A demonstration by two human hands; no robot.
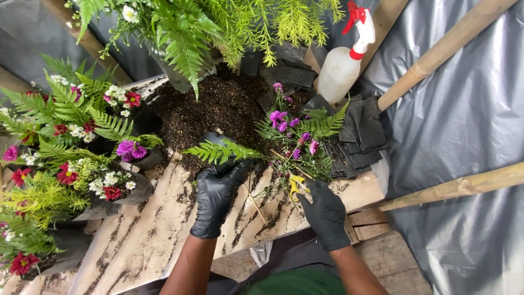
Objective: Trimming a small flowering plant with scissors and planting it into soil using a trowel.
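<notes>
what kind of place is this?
Likely a plant nursery or potting bench. A soil heap lies on the wooden table, potted ferns and flowers stand at one side, and a stack of black grow bags and a spray bottle sit nearby.

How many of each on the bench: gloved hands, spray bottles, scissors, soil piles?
Gloved hands: 2, the left hand on a fern frond, the right hand at the yellow-handled scissors
Spray bottles: 1, white spray bottle with red trigger
Scissors: 1
Soil piles: 1, dark soil pile
Total: 5
</notes>
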